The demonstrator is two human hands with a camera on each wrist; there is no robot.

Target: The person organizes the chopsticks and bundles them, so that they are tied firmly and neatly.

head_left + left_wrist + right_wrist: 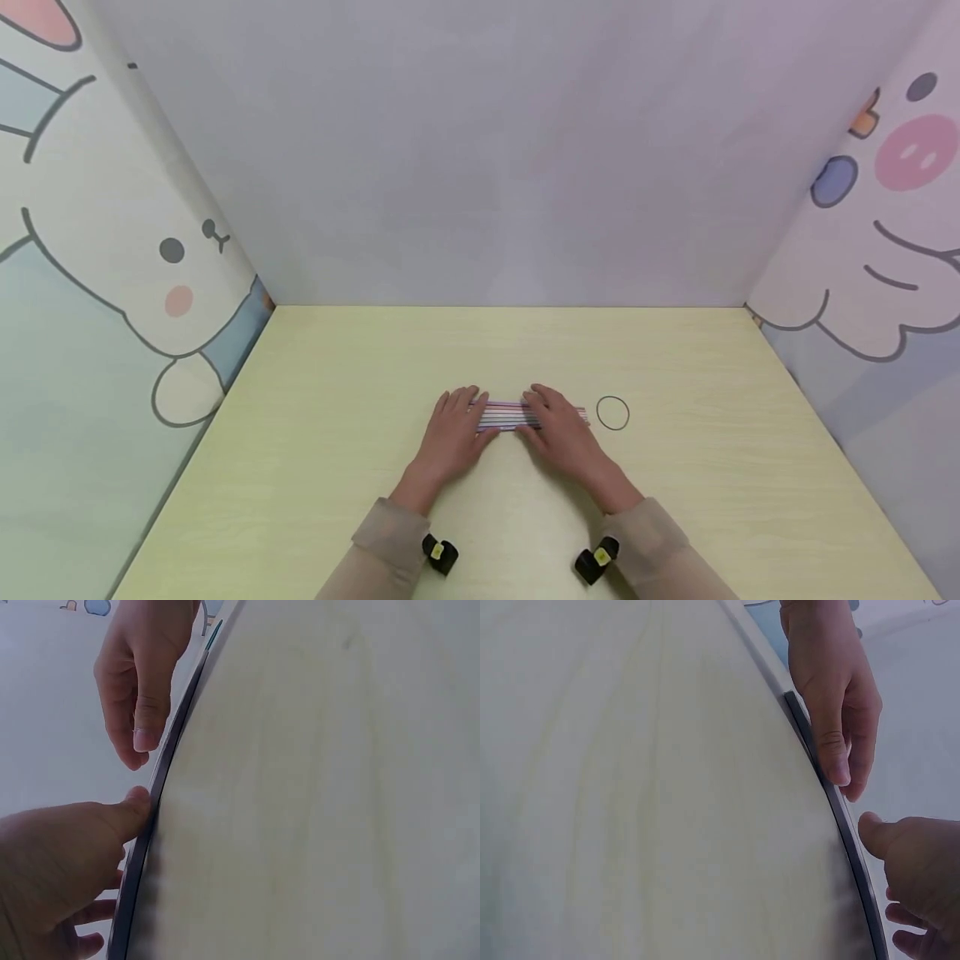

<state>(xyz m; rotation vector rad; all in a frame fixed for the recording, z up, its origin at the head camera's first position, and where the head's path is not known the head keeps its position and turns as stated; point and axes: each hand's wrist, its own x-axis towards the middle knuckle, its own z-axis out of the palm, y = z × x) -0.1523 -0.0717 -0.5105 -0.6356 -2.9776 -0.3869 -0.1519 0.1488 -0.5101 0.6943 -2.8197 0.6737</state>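
A flat row of thin striped sticks (510,415) lies crosswise on the table, with dark, pale and reddish lines. My left hand (452,437) holds its left part, thumb against the near edge and fingers over the far side. In the left wrist view the left thumb touches a dark stick (171,739). Across the right part lies my right hand (564,437), fingers stretched over the sticks. Its thumb is beside the near edge, seemingly a little apart from the dark stick (849,832) in the right wrist view. The hands partly cover the row.
A thin dark ring (612,413) lies flat just right of the sticks. The pale wooden table (360,358) meets a plain back wall (480,167). Cartoon-printed walls (82,208) stand at both sides. Small black wrist cameras (441,555) sit at the cuffs.
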